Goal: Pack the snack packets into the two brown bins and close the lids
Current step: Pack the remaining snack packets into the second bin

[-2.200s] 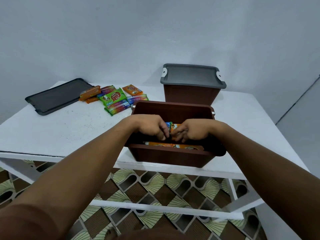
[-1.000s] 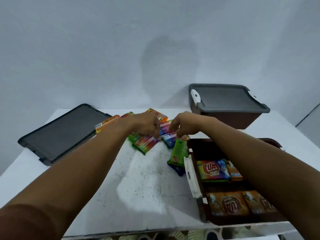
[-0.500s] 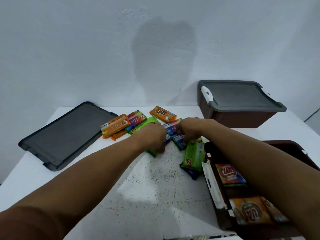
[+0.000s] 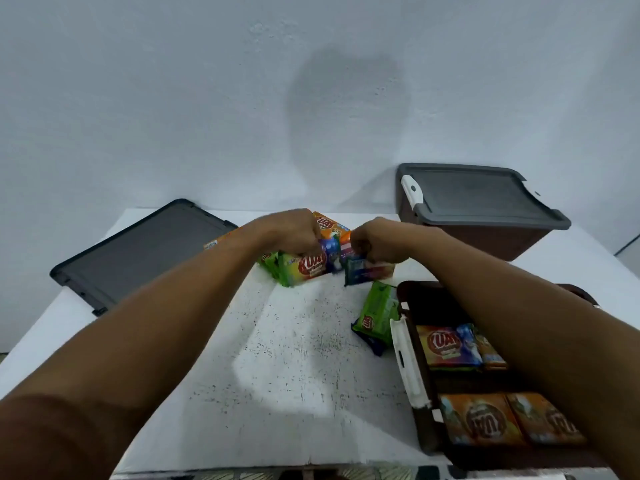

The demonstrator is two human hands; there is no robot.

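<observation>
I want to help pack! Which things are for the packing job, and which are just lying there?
For the job: left hand gripping the rainbow packet; right hand gripping the blue packet; orange packet; green packet; open brown bin; closed brown bin; loose grey lid.
Just there: white table; wall.

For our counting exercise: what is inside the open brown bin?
Inside the open brown bin: two orange packets at the near end, a multicoloured packet and a third orange packet further back. The right forearm covers the bin's right side, so anything there is hidden.
</observation>
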